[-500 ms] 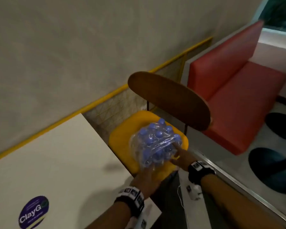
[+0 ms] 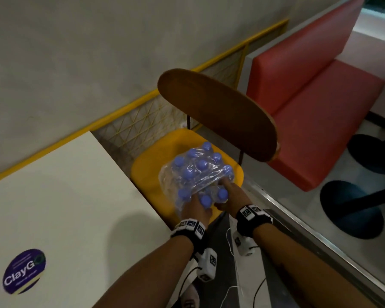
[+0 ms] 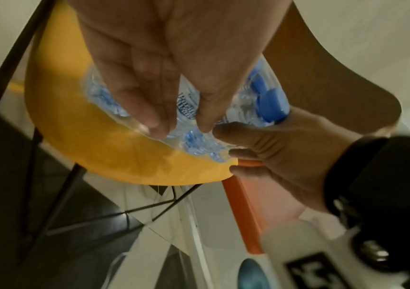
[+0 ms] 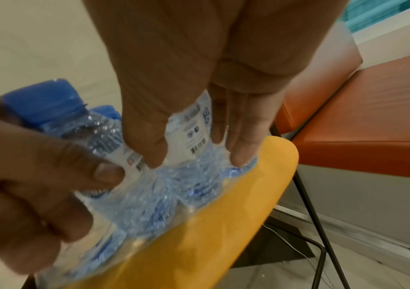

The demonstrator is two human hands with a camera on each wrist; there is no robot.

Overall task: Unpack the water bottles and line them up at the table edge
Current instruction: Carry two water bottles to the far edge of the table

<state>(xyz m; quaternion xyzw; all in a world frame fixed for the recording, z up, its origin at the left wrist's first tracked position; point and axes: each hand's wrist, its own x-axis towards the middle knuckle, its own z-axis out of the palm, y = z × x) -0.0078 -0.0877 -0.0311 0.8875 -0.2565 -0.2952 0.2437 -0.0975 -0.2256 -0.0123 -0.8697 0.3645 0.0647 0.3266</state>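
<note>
A shrink-wrapped pack of water bottles [image 2: 196, 172] with blue caps lies on the yellow chair seat [image 2: 151, 165]. My left hand [image 2: 198, 210] grips the pack's near side, its fingers curled into the wrap by the caps. My right hand [image 2: 229, 194] holds the near right corner, right beside the left. In the left wrist view my left hand [image 3: 180, 125] digs its fingertips into the pack [image 3: 189, 117], and my right hand [image 3: 273, 148] pinches the wrap. In the right wrist view my right hand [image 4: 196, 152] presses fingertips on the pack [image 4: 169, 185] beside my left hand [image 4: 38, 185].
The white table [image 2: 65, 196] with a round purple sticker [image 2: 23, 271] stands left of the chair. A brown backrest [image 2: 218, 112] rises behind the pack. A red bench [image 2: 320, 107] and black table bases [image 2: 351, 210] are to the right. A yellow mesh rail [image 2: 142, 121] runs along the wall.
Both hands have drawn closer together on the pack's near side, and the near caps now show by my fingers. The pack stays on the seat.
</note>
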